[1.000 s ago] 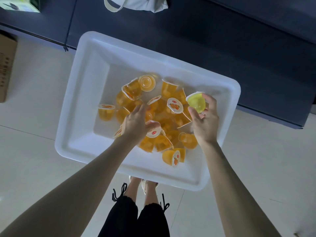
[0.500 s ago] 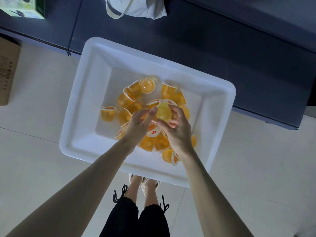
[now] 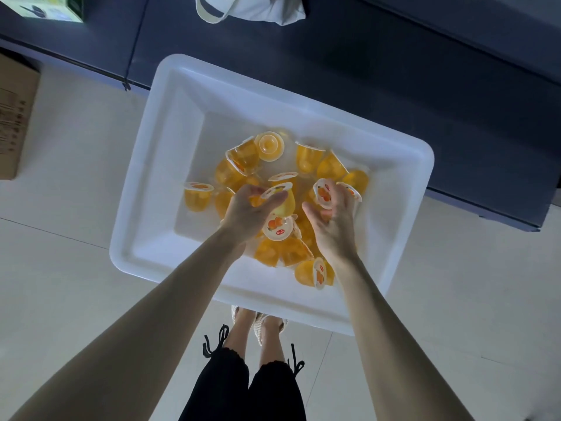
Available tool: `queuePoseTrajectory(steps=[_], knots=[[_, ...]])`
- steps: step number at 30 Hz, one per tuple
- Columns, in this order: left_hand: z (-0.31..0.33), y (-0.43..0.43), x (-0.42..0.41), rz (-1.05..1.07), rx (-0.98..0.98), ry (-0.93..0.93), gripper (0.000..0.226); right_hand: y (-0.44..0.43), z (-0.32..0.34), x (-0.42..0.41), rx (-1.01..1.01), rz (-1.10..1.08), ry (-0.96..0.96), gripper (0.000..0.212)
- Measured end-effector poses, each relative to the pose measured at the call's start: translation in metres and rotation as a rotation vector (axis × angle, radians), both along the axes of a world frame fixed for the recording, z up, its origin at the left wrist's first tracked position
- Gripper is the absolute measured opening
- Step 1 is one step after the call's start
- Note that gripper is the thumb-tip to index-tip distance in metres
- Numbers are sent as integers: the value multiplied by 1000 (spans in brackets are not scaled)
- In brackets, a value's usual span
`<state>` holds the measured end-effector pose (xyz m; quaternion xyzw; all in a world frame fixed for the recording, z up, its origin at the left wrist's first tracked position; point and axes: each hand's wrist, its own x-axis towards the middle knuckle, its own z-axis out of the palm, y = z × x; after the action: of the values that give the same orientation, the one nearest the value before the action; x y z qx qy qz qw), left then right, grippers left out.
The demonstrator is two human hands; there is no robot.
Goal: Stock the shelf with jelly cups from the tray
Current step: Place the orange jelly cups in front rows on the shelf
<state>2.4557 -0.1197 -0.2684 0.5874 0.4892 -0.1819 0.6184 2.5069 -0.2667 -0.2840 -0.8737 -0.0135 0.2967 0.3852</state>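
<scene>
A white plastic tray (image 3: 170,165) sits on the pale floor and holds several orange jelly cups (image 3: 198,197) lying every way. My left hand (image 3: 247,215) is over the middle of the pile and grips a pale yellow jelly cup (image 3: 287,205) with the thumb across its lid; a bit of an orange cup shows under its fingers. My right hand (image 3: 334,226) is just to the right, its fingers curled round an orange jelly cup with a printed lid (image 3: 322,193). The dark shelf (image 3: 394,74) runs along the tray's far side.
On the dark shelf lie a white cloth bag (image 3: 252,9) and a green box (image 3: 45,7). A cardboard box (image 3: 13,117) stands on the floor at the left. My feet (image 3: 258,323) are right at the tray's near rim.
The yellow cup went from my right hand into my left. My right hand then moved right and closed on an orange cup in the pile.
</scene>
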Motion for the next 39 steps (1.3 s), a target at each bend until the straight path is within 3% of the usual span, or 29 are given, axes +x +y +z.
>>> queuePoseTrajectory(steps=[2, 5, 13, 17, 21, 24, 28, 30, 39], knots=[[1, 1, -3, 17, -14, -6, 45, 7, -4, 3, -29, -7, 21, 69], [2, 3, -4, 27, -16, -24, 47, 15, -2, 6, -73, -41, -7, 61], [28, -3, -25, 154, 173, -77, 55, 0, 42, -14, 200, -276, 116, 45], [72, -3, -30, 254, 88, -168, 53, -4, 87, -17, 311, -362, 232, 47], [143, 3, -34, 259, 1, -341, 6, -6, 151, -16, 425, -367, 276, 39], [211, 8, -36, 100, 18, -441, 7, -6, 217, -9, 419, -316, 210, 32], [301, 8, -35, 129, 94, -471, 22, -9, 312, -3, 422, -224, 90, 34], [350, 8, -36, 79, 148, -547, 13, -13, 361, 1, 449, -175, 22, 32], [568, 12, -7, -81, 354, -909, 15, -28, 591, 41, 583, -28, -368, 27]])
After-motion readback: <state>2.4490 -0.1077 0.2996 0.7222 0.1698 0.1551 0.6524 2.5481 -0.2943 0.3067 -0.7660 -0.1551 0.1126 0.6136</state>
